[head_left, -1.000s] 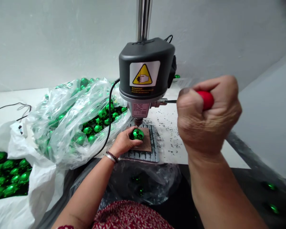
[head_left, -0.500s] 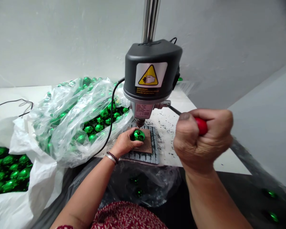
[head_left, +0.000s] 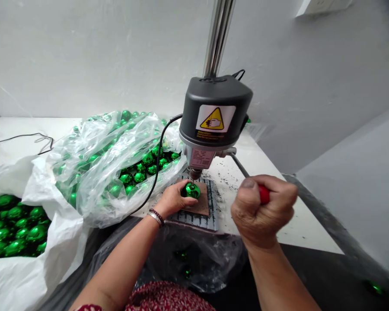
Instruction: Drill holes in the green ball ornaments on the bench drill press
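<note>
Under the chuck of a dark grey drill press (head_left: 217,97), my left hand (head_left: 175,198) grips a shiny green ball (head_left: 193,191) between thumb and fingers. The ball rests on a brown board (head_left: 201,206) that lies on the slotted metal base (head_left: 213,218). A thin bit (head_left: 192,182) points down at the ball's top; whether it is inside the ball I cannot tell. My right hand (head_left: 264,207) is wrapped around the red knob (head_left: 264,194) of the press's feed lever (head_left: 240,166).
A clear plastic bag (head_left: 94,190) of green balls lies left of the press. Nearer stands a white sack (head_left: 63,233) with more balls. A black cord (head_left: 155,172) hangs between bag and press. Dark shavings dot the white table (head_left: 298,216). A clear bag (head_left: 207,259) hangs below its front edge.
My right hand has moved down and slightly left in view with the lever knob. The whole view has shifted a little, and my left hand still holds the green ball under the bit.
</note>
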Motion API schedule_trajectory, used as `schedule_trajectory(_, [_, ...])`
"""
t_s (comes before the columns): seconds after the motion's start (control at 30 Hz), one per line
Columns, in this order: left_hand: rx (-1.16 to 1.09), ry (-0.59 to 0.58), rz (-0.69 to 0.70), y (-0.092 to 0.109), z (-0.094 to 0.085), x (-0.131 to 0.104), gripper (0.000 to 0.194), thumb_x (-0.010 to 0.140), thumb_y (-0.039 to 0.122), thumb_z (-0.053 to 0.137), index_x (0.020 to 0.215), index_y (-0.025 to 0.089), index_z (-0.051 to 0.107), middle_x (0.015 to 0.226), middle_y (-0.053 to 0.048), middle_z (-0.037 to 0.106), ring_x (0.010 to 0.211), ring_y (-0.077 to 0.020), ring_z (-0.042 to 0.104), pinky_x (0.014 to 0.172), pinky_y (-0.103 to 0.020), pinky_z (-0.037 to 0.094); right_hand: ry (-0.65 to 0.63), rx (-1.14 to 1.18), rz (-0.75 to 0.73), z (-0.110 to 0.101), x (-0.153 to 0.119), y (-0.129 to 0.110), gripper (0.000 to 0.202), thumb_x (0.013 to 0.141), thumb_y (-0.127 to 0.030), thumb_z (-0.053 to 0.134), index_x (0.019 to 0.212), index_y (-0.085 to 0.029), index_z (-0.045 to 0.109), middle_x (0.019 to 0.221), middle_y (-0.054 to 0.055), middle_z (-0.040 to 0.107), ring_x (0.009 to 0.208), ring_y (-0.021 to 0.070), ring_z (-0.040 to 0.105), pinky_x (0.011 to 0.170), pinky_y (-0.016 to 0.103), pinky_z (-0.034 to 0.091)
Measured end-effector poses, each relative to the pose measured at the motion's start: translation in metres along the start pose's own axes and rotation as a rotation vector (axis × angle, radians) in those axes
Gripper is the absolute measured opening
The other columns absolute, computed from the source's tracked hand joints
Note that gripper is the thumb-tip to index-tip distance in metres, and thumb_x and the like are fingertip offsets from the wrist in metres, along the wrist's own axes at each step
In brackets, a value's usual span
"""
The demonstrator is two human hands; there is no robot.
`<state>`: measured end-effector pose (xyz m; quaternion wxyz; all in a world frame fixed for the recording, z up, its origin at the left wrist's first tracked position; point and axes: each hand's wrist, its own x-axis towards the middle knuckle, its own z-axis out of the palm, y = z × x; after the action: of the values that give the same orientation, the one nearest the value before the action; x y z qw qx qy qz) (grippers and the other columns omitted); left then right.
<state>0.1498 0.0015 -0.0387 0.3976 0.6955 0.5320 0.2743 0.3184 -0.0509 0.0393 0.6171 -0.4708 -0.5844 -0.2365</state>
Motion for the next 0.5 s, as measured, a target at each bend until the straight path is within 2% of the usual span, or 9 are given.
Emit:
schedule_trajectory(0.13, [0.011, 0.001, 0.007, 0.001, -0.001, -0.001, 0.064, 0.065, 0.032, 0.077, 0.126, 0.020, 0.061, 0.112, -0.004, 0.071, 0.102, -0.0230, 0.064, 0.093, -0.032, 0.047, -0.001, 0.045, -0.001, 0.002, -0.007, 0.003, 0.004, 0.083, -0.016, 0.052, 0.085, -0.016, 0.048, 0.070, -0.002, 0.053, 0.064, 0.0052, 0.052, 0.060, 0.019, 0.042])
schedule_trajectory(0.3, [-0.003, 0.004, 0.021, -0.001, 0.000, 0.000, 0.064, 0.065, 0.032, 0.077, 0.126, 0.022, 0.061, 0.111, -0.002, 0.070, 0.100, -0.0224, 0.064, 0.094, -0.033, 0.047, -0.091, 0.098, -0.018, 0.000, -0.015, 0.006, 0.007, 0.083, -0.017, 0.050, 0.077, -0.015, 0.046, 0.063, -0.002, 0.049, 0.056, 0.0044, 0.047, 0.053, 0.018, 0.036])
schedule_trajectory(0.4, [-0.002, 0.007, 0.021, -0.001, 0.000, 0.001, 0.061, 0.064, 0.032, 0.076, 0.123, 0.022, 0.063, 0.106, -0.001, 0.071, 0.096, -0.0215, 0.064, 0.092, -0.032, 0.047, -0.015, 0.032, -0.015, 0.002, 0.006, 0.002, 0.009, 0.084, -0.021, 0.051, 0.078, -0.014, 0.050, 0.065, -0.001, 0.051, 0.056, 0.0038, 0.046, 0.051, 0.017, 0.033])
schedule_trajectory(0.5, [-0.007, 0.012, 0.027, 0.000, 0.001, 0.000, 0.058, 0.065, 0.031, 0.076, 0.121, 0.021, 0.063, 0.101, -0.001, 0.070, 0.093, -0.0204, 0.064, 0.090, -0.031, 0.048, 0.031, -0.024, 0.041, 0.008, 0.047, -0.002, 0.021, 0.086, -0.031, 0.050, 0.078, -0.013, 0.053, 0.065, -0.001, 0.053, 0.054, 0.0026, 0.042, 0.049, 0.017, 0.029])
